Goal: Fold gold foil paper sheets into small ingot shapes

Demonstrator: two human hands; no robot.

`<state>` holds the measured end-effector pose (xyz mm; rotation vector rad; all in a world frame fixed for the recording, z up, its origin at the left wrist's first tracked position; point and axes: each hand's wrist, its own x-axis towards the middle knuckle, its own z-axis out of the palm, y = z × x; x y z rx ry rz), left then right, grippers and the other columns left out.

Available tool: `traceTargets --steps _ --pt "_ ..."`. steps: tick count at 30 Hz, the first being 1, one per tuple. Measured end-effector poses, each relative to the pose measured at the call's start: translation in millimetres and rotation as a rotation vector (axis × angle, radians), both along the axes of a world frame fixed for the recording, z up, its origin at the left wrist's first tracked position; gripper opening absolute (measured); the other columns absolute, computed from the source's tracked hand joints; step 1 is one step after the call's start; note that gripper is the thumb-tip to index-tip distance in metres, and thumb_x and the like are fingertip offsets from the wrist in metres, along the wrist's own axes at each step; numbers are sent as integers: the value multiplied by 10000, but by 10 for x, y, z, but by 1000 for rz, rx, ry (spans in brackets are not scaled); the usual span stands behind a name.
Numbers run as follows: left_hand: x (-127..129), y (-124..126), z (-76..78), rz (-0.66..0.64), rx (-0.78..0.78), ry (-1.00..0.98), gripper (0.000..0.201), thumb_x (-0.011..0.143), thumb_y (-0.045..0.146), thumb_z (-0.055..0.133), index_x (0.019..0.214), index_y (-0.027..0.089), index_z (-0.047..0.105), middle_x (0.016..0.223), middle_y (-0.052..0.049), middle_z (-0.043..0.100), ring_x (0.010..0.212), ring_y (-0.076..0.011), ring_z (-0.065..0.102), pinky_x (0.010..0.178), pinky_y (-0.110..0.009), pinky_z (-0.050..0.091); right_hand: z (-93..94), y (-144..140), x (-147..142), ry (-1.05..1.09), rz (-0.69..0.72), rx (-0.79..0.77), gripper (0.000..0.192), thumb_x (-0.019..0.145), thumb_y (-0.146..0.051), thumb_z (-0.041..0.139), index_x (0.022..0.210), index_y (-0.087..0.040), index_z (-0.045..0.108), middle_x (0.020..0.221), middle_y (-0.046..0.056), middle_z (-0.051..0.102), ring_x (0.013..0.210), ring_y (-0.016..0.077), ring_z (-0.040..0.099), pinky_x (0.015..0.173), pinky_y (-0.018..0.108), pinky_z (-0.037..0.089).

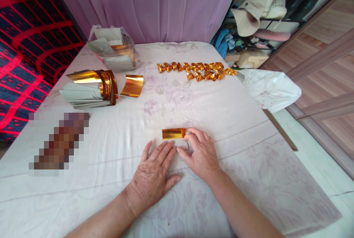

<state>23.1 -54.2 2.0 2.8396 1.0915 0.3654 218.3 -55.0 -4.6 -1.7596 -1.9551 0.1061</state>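
Observation:
A strip of gold foil paper (173, 133) lies flat on the cloth in front of me, its right end folded over. My right hand (201, 152) has its fingers bent onto that folded end, thumb and fingertips pinching at the paper's edge. Just below the strip, my left hand (157, 170) rests palm down with its fingers stretched out, fingertips close to the paper's lower edge. Part of the paper's pale side shows between the two hands. Farther back, two rows of small folded gold foil pieces (197, 70) run across the cloth.
A curled stack of gold foil sheets (106, 88) stands at the left, with a single foil sheet (132, 86) beside it. Behind is a clear plastic bag (113, 48) of more sheets. A white plastic bag (273, 88) hangs by the right edge. A blurred patch (59, 144) covers something left.

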Motion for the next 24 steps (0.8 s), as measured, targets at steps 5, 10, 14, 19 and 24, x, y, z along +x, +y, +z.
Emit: traceTargets --steps 5,10,14,19,24 --pt "2 4 16 1 -4 6 604 933 566 457 1372 156 519 1445 -101 528 1291 -288 500 1189 -540 164 -4 7 25 7 8 -5 195 788 -336 682 924 -218 609 1161 101 616 1031 278 567 887 431 435" --pt "7 -1 11 9 11 18 613 929 572 468 1376 156 518 1436 -103 536 1283 -292 509 1185 -548 170 -24 10 98 42 59 -8 156 805 -278 653 947 -222 621 1172 103 612 1069 272 572 929 442 441" --pt "5 -3 11 9 19 22 611 924 570 478 1375 160 523 1433 -111 537 1283 -297 510 1183 -551 178 -45 12 172 90 92 -24 137 810 -223 626 947 -234 636 1180 89 613 1088 262 581 945 443 455" --pt "0 5 30 4 21 10 587 939 562 454 1354 156 542 1439 -108 533 1287 -282 512 1196 -534 141 -52 23 229 136 134 -63 182 806 -160 593 960 -243 641 1196 73 611 1095 247 582 960 444 463" --pt "0 7 32 1 24 6 578 939 555 460 1356 164 543 1438 -112 533 1279 -289 518 1189 -540 155 -62 27 254 140 157 -65 204 808 -134 565 963 -236 648 1216 76 602 1097 240 576 967 439 465"
